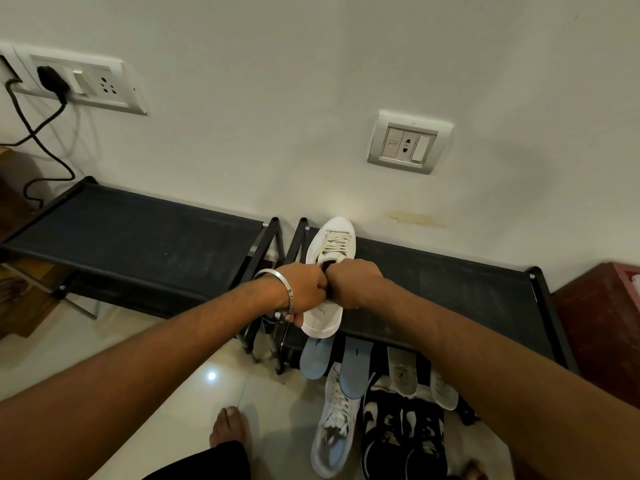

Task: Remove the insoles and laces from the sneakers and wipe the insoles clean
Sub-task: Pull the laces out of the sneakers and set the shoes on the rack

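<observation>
Both arms extended, left hand [306, 289] and right hand [356, 282] knuckle-to-knuckle, fingers clenched on white smooth-leather sneaker [327, 271] atop black fabric shoe rack [450, 285].

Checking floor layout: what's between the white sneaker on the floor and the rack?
Head view: two blue insoles lie between the floor sneaker and the rack, their far ends tucked under it.

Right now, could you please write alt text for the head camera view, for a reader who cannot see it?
Both hands, left hand and right hand, grip a white sneaker with its laces still in, on top of a black shoe rack against a wall. On the floor below lie two blue insoles, two pale insoles, another white sneaker and black-and-white sneakers.
</observation>
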Available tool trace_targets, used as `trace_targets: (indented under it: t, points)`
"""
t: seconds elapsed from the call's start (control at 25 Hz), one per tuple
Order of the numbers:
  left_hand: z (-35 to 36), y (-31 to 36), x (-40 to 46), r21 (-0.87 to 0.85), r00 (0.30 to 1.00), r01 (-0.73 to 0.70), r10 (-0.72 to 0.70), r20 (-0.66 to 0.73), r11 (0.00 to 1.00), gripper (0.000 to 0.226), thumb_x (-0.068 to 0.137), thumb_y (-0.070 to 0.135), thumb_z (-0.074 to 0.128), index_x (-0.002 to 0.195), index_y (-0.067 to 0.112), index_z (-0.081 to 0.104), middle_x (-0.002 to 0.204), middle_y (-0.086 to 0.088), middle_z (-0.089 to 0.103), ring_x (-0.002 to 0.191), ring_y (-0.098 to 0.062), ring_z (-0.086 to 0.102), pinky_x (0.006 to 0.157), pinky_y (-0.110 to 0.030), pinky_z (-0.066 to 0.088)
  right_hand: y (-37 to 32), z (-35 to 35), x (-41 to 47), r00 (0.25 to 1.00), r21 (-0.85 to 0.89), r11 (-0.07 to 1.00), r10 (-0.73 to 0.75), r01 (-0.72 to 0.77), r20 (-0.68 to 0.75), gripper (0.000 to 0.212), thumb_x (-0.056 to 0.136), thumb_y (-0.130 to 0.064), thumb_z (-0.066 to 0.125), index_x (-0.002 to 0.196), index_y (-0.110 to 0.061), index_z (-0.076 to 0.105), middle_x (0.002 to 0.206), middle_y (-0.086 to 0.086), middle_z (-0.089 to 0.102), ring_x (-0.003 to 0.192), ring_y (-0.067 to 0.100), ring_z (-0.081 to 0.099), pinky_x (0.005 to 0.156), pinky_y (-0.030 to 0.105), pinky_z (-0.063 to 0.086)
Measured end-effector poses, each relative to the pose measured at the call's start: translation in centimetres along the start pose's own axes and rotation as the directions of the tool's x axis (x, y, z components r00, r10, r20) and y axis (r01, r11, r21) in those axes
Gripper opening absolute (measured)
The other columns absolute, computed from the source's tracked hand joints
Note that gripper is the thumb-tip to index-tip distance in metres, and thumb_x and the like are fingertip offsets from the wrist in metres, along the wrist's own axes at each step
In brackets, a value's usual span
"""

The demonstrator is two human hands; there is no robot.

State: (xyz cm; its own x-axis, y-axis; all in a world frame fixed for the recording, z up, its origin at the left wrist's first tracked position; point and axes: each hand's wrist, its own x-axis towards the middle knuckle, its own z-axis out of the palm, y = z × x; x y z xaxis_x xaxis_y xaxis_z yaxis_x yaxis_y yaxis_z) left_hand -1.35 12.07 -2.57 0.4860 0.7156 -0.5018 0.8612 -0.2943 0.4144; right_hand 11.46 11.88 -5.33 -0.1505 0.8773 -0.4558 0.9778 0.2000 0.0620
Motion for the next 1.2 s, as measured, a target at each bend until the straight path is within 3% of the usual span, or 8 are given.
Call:
trace_targets:
  t: [0.16,0.44,0.56,0.68,0.76,0.84,1.0,1.2]
  points:
    - [0.9,-0.3,1.1,0.129,0.982,0.058,-0.08,0.17,0.99,0.038,0.1,0.026,0.033,0.118,0.003,0.057,0.069,-0.015,0.07,0.048,-0.02,0.059,0.069,-0.035,0.058,-0.3,-1.2,0.5,0.975,0.021,1.0,-0.017,0.013,0.222,0.035,0.098,-0.024,0.053,0.132,-0.016,0.055,0.107,0.005,0.063,0.078,0.016,0.065,0.078,0.031,0.051]
    - [0.9,-0.1,1.7,0.151,0.971,0.091,-0.122,0.206,0.984,0.04,0.1,0.027,0.033,0.126,0.003,0.051,0.072,-0.015,0.066,0.047,-0.019,0.056,0.057,-0.031,0.052,-0.6,-1.8,0.5,0.957,0.144,0.989,-0.007,-0.037,0.292,0.038,0.1,-0.018,0.051,0.137,-0.011,0.05,0.076,0.004,0.053,0.059,0.015,0.061,0.061,0.026,0.051]
    - [0.8,-0.5,0.4,0.158,0.995,-0.009,-0.007,0.103,0.987,0.034,0.097,0.023,0.039,0.123,0.011,0.058,0.081,-0.01,0.068,0.058,-0.021,0.064,0.065,-0.031,0.054,0.3,-1.0,-0.6,0.984,0.233,0.969,-0.119,0.085,0.134,0.039,0.1,-0.014,0.049,0.137,-0.024,0.054,0.105,0.006,0.067,0.084,0.022,0.069,0.076,0.032,0.058]
    - [1.3,-1.6,-1.1,0.113,0.982,-0.09,0.107,-0.157,0.989,0.031,0.094,0.021,0.05,0.12,0.023,0.066,0.104,-0.002,0.07,0.09,-0.019,0.067,0.076,-0.025,0.05,1.3,1.0,-3.2,0.971,0.384,0.911,-0.066,0.152,-0.228,0.043,0.096,-0.013,0.052,0.131,-0.036,0.06,0.124,-0.001,0.067,0.108,0.022,0.063,0.091,0.038,0.055]
    - [2.3,-2.6,-1.8,-0.139,0.906,-0.103,0.035,-0.422,0.985,0.023,0.092,0.024,0.058,0.111,0.03,0.07,0.104,0.009,0.07,0.093,-0.008,0.065,0.084,-0.025,0.053,1.5,2.9,-5.0,0.873,0.618,0.772,0.192,0.147,-0.448,0.032,0.095,-0.017,0.057,0.122,-0.031,0.068,0.115,-0.006,0.071,0.104,0.014,0.066,0.089,0.033,0.056]
    - [3.8,-3.4,-1.8,-0.373,0.801,-0.165,-0.097,-0.591,0.913,0.022,0.085,0.03,0.069,0.107,0.032,0.064,0.099,0.016,0.064,0.088,-0.002,0.06,0.079,-0.025,0.054,1.2,4.6,-6.3,0.809,0.837,0.529,0.426,0.141,-0.406,0.034,0.094,-0.023,0.062,0.128,-0.025,0.063,0.121,-0.011,0.066,0.11,0.009,0.062,0.092,0.024,0.052]
    - [7.3,-3.3,-1.5,-0.636,0.911,-0.282,-0.008,-0.413,0.719,0.074,0.073,0.026,0.083,0.126,0.043,0.034,0.115,0.027,0.05,0.106,0.007,0.054,0.078,-0.007,0.045,-0.3,7.7,-5.4,0.982,0.995,-0.093,0.189,0.042,-0.024,0.069,0.094,-0.04,0.062,0.152,-0.036,0.025,0.144,-0.023,0.039,0.131,0.007,0.045,0.106,0.027,0.038]
    - [9.6,-4.0,0.0,-0.695,0.897,-0.321,-0.029,-0.441,0.644,0.084,0.069,0.027,0.086,0.14,0.032,0.04,0.122,0.016,0.062,0.111,0.003,0.058,0.089,-0.02,0.053,-1.5,9.0,-3.9,0.988,0.978,-0.183,0.136,0.097,-0.072,0.052,0.098,-0.04,0.054,0.146,-0.048,0.034,0.139,-0.018,0.054,0.128,0.01,0.051,0.108,0.038,0.044]
